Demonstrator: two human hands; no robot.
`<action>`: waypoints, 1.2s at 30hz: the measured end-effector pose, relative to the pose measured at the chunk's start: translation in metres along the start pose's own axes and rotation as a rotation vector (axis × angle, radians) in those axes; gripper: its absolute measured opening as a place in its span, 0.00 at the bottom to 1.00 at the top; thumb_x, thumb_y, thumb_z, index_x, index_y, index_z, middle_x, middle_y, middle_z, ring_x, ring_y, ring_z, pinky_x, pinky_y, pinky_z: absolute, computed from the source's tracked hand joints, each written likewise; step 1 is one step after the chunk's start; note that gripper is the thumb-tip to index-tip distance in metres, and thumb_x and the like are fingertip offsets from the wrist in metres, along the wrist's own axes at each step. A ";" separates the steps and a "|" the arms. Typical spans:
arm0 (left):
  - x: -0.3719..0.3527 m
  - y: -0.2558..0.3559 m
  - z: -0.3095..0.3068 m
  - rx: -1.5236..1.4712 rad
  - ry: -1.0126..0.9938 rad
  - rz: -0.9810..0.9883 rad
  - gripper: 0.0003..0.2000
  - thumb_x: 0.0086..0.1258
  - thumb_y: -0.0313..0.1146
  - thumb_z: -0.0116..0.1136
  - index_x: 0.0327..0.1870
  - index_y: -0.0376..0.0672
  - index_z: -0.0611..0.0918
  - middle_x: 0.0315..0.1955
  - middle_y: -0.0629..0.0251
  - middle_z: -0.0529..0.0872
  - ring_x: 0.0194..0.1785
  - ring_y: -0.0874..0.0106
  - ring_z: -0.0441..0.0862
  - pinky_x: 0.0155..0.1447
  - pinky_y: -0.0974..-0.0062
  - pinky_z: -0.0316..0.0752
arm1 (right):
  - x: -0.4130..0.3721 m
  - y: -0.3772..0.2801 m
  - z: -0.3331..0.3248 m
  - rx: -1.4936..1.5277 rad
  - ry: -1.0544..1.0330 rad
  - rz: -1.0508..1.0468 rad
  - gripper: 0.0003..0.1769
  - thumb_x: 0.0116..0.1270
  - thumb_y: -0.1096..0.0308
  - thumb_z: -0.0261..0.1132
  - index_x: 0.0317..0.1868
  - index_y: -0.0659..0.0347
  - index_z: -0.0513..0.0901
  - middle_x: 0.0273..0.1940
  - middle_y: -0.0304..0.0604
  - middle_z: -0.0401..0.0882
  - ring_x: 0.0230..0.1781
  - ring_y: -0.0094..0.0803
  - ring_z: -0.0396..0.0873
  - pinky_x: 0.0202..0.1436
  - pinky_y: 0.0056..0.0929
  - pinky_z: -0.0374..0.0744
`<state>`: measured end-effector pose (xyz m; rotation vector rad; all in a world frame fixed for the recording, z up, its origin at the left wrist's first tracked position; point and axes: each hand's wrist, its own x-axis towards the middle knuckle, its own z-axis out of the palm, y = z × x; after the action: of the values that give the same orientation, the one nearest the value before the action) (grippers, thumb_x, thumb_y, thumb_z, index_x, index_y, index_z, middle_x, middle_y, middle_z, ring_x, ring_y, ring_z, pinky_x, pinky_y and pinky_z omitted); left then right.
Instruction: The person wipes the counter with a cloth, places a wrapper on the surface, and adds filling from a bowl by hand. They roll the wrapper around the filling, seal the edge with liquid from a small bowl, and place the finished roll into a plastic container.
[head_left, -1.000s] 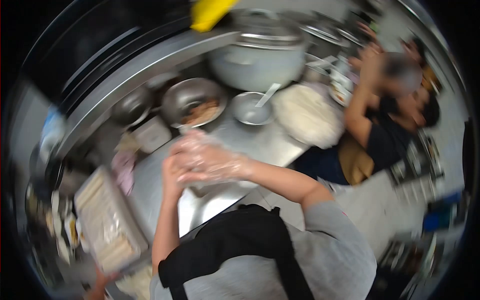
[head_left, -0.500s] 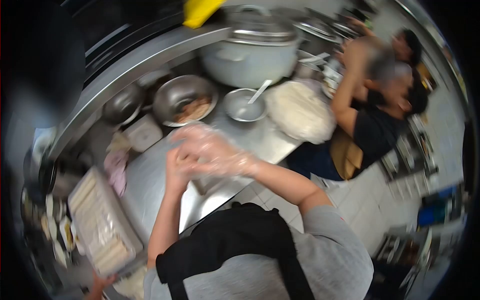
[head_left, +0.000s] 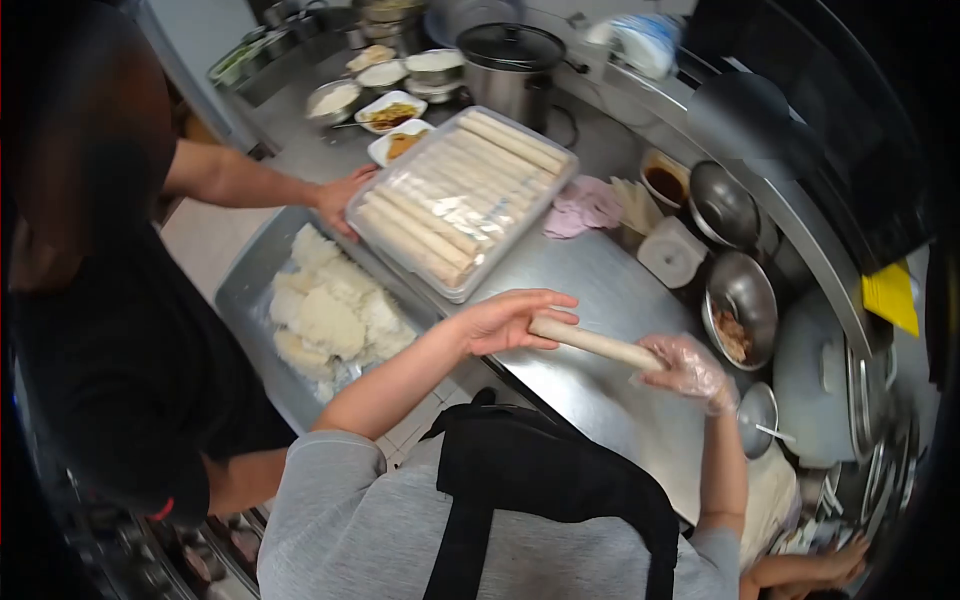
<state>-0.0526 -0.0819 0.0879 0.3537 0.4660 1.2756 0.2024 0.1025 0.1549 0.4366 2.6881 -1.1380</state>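
A long, pale dough roll [head_left: 597, 344] is held level above the steel counter, spanning both my hands. My left hand [head_left: 508, 322] is bare; its fingers are stretched loosely about one end of the roll, thumb below. Around the other end close the fingers of my right hand [head_left: 683, 368], which wears a clear plastic glove. Just beyond my left hand is a clear plastic tray [head_left: 462, 292] packed with several similar rolls [head_left: 512, 143], partly under shiny film. A co-worker's hand [head_left: 343, 200] touches the tray's left side.
A grey tub [head_left: 243, 290] of white, clumped food stands lower left. Metal bowls [head_left: 743, 285] and a large lidded pot [head_left: 820, 400] line the right. A pink cloth [head_left: 583, 207], sauce dishes [head_left: 390, 112] and a black-lidded cooker [head_left: 510, 85] sit behind. Another person's arm [head_left: 810, 568] shows lower right.
My view has swung left toward the tray and the co-worker beside it. My hands, earlier close together, are now apart with the dough roll stretched between them.
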 end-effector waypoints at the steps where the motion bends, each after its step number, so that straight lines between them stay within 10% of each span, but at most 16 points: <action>1: -0.013 0.015 0.007 0.306 0.068 -0.002 0.25 0.71 0.41 0.55 0.66 0.38 0.69 0.62 0.55 0.73 0.64 0.63 0.73 0.65 0.66 0.73 | 0.019 -0.017 -0.014 -0.090 -0.027 -0.078 0.16 0.53 0.67 0.71 0.42 0.63 0.81 0.27 0.38 0.76 0.27 0.24 0.73 0.33 0.27 0.73; 3: -0.024 0.047 0.001 0.800 0.196 0.049 0.27 0.59 0.21 0.65 0.62 0.41 0.74 0.53 0.63 0.81 0.58 0.72 0.77 0.61 0.73 0.75 | 0.059 -0.052 -0.031 -0.140 0.014 -0.198 0.17 0.53 0.66 0.69 0.43 0.62 0.80 0.28 0.42 0.78 0.29 0.32 0.77 0.36 0.32 0.74; 9: -0.049 0.194 -0.046 2.034 0.425 0.122 0.22 0.48 0.19 0.61 0.49 0.40 0.81 0.40 0.62 0.85 0.47 0.69 0.81 0.53 0.72 0.75 | 0.223 -0.075 -0.001 -0.356 0.299 -0.401 0.22 0.55 0.61 0.66 0.48 0.64 0.78 0.41 0.54 0.82 0.42 0.49 0.80 0.48 0.43 0.77; 12: -0.051 0.239 -0.078 2.098 0.473 -0.011 0.20 0.48 0.19 0.60 0.46 0.40 0.82 0.38 0.63 0.86 0.45 0.70 0.82 0.52 0.73 0.75 | 0.290 -0.062 0.031 -0.199 0.407 -0.530 0.23 0.55 0.62 0.66 0.49 0.66 0.78 0.43 0.52 0.82 0.43 0.45 0.81 0.49 0.40 0.78; 14: -0.052 0.251 -0.102 2.074 0.478 -0.174 0.18 0.48 0.19 0.60 0.44 0.39 0.83 0.37 0.65 0.86 0.44 0.71 0.82 0.51 0.73 0.76 | 0.301 -0.066 0.042 0.239 0.162 -0.252 0.21 0.57 0.62 0.66 0.48 0.67 0.79 0.42 0.46 0.82 0.43 0.35 0.80 0.50 0.32 0.77; 22: -0.044 0.253 -0.119 1.889 0.501 -0.240 0.14 0.57 0.22 0.49 0.41 0.40 0.86 0.36 0.67 0.86 0.43 0.74 0.81 0.52 0.77 0.73 | 0.292 -0.070 0.040 0.219 0.099 -0.283 0.13 0.57 0.62 0.63 0.36 0.64 0.81 0.33 0.44 0.81 0.33 0.30 0.78 0.40 0.30 0.77; 32: -0.047 0.174 -0.056 2.076 0.501 0.221 0.18 0.61 0.30 0.56 0.53 0.41 0.80 0.50 0.56 0.83 0.58 0.60 0.77 0.63 0.67 0.69 | 0.156 -0.015 0.045 0.530 0.387 -0.143 0.18 0.67 0.58 0.62 0.23 0.57 0.72 0.21 0.31 0.68 0.22 0.21 0.66 0.25 0.26 0.66; 36: -0.034 0.070 -0.012 1.620 0.255 0.398 0.22 0.63 0.33 0.58 0.59 0.40 0.75 0.62 0.55 0.74 0.68 0.60 0.68 0.71 0.63 0.62 | 0.025 0.028 0.055 0.580 0.573 0.059 0.14 0.69 0.58 0.61 0.31 0.59 0.76 0.22 0.32 0.68 0.20 0.20 0.66 0.24 0.21 0.65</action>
<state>-0.1242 -0.0965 0.1179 1.6967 1.6789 1.0520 0.1913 0.0861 0.0912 1.0627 2.6905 -2.0341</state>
